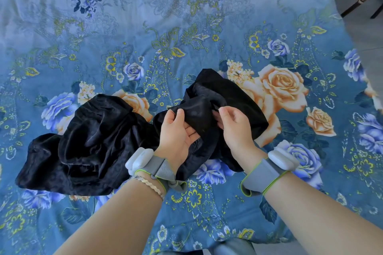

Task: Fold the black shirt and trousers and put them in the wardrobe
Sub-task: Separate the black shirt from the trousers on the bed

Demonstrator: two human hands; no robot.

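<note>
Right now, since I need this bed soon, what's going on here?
A person's left hand and right hand both grip a crumpled black garment on the floral bedsheet, apparently sorting it out. A second black heap lies bunched beside it, on the left. Nothing looks folded yet.

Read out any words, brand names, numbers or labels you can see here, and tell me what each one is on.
No readable text in this view.
Black garment held in left hand and right hand: no tag or label showing.
Other black garment on the bed: none.
White left wrist unit and right wrist unit: plain, no brand or number visible.
Bed cover: flower print only, no words.
</note>
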